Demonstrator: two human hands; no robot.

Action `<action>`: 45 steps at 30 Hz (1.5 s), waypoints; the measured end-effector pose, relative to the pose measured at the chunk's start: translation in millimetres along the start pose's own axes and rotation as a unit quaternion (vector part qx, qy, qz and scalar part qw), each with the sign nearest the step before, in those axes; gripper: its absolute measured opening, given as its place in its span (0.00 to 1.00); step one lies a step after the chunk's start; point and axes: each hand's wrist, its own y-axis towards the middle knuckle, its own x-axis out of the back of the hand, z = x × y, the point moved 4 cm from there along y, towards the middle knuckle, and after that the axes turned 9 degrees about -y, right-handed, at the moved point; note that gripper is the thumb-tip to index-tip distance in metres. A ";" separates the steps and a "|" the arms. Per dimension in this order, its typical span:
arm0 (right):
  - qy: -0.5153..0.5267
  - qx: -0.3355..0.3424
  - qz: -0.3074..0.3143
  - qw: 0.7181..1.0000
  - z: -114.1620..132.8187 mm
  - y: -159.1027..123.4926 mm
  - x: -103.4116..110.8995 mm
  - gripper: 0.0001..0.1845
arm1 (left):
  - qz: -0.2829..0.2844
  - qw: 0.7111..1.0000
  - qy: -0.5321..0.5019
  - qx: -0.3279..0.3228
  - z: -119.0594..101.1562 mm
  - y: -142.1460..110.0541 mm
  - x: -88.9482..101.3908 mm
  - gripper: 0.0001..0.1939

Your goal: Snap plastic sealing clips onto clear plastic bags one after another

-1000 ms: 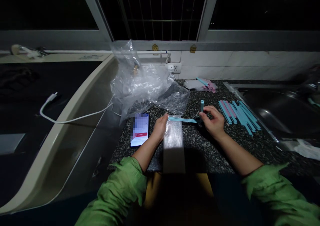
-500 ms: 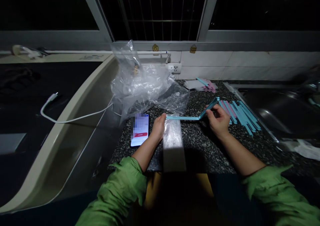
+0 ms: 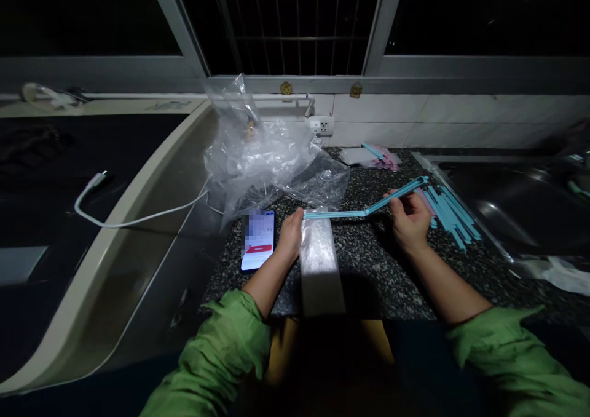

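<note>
A light-blue hinged bag clip is spread wide, its two long arms meeting at a bend near the middle. My left hand is closed on the end of its left arm, which lies nearly level. The other arm slants up to the right, and my right hand pinches it from below. Under the level arm is a flat clear plastic packet, reaching toward the counter's front edge. To the right of my right hand lies a pile of similar blue clips, with a pink one partly hidden.
A phone with a lit screen lies left of my left hand. Behind it, crumpled clear plastic bags are heaped. Pink and blue pieces rest near the wall. A metal sink borders the counter on the right.
My right hand has moved right and swung the clip's right arm down from upright to a shallow slant, widening it. My left hand has shifted slightly left.
</note>
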 end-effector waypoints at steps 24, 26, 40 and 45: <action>-0.017 -0.031 -0.026 0.999 -23.1 6.3 4.3 0.18 | -0.031 0.999 -0.035 0.015 -3.6 0.9 3.2 0.18; -0.014 -0.036 -0.023 0.999 -25.0 6.5 3.8 0.18 | -0.031 0.999 -0.035 0.012 -3.1 1.5 3.6 0.18; 0.008 -0.076 0.198 0.977 -26.3 -6.2 -22.7 0.19 | -0.009 0.999 -0.034 0.027 0.0 1.8 1.8 0.17; -0.019 -0.058 0.221 0.973 -27.6 -8.1 -27.0 0.16 | -0.015 0.999 -0.031 0.031 -4.7 -2.1 -0.4 0.17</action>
